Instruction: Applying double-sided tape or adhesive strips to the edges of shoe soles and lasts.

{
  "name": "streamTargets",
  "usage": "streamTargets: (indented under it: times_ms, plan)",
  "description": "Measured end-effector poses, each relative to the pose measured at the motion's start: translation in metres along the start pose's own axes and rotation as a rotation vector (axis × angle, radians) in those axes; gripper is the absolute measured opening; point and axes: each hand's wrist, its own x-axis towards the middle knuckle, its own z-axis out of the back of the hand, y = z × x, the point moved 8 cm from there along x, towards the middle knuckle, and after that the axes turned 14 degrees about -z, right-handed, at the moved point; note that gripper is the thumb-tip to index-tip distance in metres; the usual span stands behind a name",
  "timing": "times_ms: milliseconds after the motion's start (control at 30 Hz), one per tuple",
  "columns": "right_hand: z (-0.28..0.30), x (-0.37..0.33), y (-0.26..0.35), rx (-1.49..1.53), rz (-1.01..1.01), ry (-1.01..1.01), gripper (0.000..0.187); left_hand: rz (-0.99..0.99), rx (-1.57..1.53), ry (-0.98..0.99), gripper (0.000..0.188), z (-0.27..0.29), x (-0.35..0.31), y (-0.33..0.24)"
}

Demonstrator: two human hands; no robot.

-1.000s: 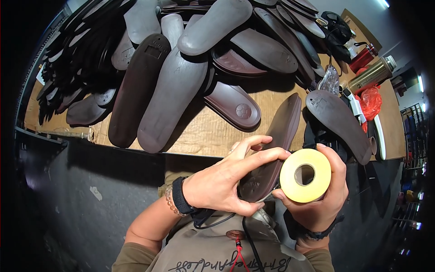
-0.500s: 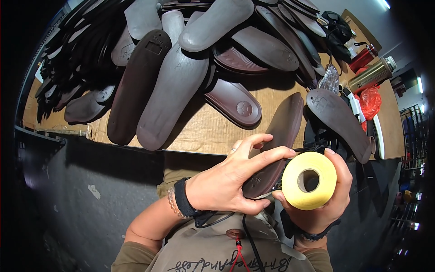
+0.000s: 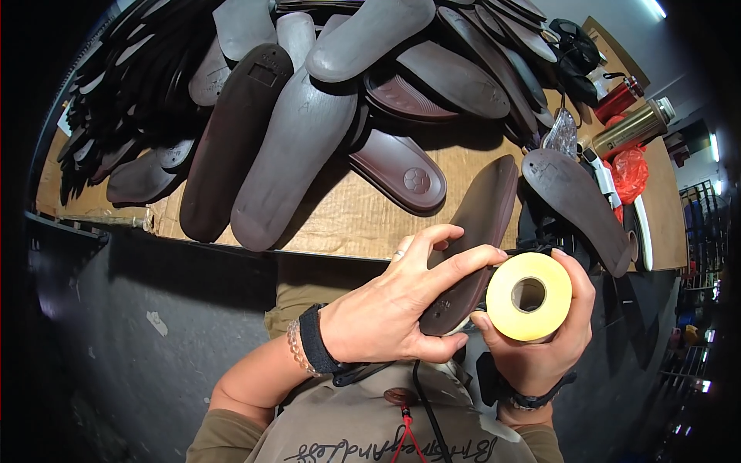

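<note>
A dark brown shoe sole (image 3: 494,193) stands tilted at the table's near edge, its lower end in my left hand (image 3: 386,309). The fingers lie over its face and the thumb is at its bottom end. Close beside it, my right hand (image 3: 532,359) is closed around a yellow roll of tape (image 3: 553,305), whose hollow core faces up. The right fingers behind the roll are mostly hidden. The left index fingertip is near the roll's left edge; I cannot tell if they touch.
Dark soles (image 3: 297,154) overlap in a heap on the brown-covered table (image 3: 332,235), with a thicker pile (image 3: 116,100) at far left. Another sole (image 3: 579,208) leans at right, near a gold flask (image 3: 633,127), a red flask (image 3: 617,99) and a red plastic bag (image 3: 631,174).
The tape roll and my right hand have shifted slightly up. The sole has tilted a little, still in my left hand, which has barely moved.
</note>
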Motion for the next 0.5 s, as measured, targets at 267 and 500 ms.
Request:
streamTargets:
  times_ms: [267,500]
  plan:
    - [-0.007,0.000,-0.009,0.088,-0.101,0.087,0.094,0.016,-0.062,0.027,0.083,-0.001,-0.004,0.004]
    - [-0.029,0.012,-0.001,0.203,0.003,0.394,0.087,0.067,-0.129,-0.079,0.074,0.005,-0.014,0.017]
